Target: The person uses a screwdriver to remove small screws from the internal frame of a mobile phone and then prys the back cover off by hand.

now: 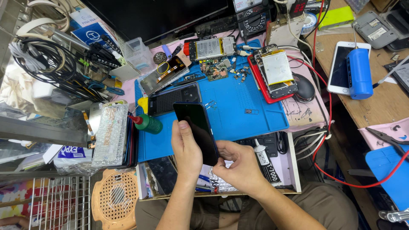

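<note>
Two bare hands share one dark, glossy-screened smartphone (pixel 197 127) above an open wooden drawer (pixel 294 170).

Left hand (pixel 186 149) wraps the phone's lower edge, thumb flat on the glass; right hand (pixel 238 164) pinches its bottom corner, fingers closed on it. Beyond lies a blue silicone work mat (pixel 238 106) with a small green squeeze bottle (pixel 147 123), then an opened red-framed phone with a silver battery (pixel 275 72).

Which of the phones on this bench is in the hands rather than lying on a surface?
The dark phone with a black screen, gripped by the left hand and right hand. The opened phones and the white phone lie untouched.
</note>
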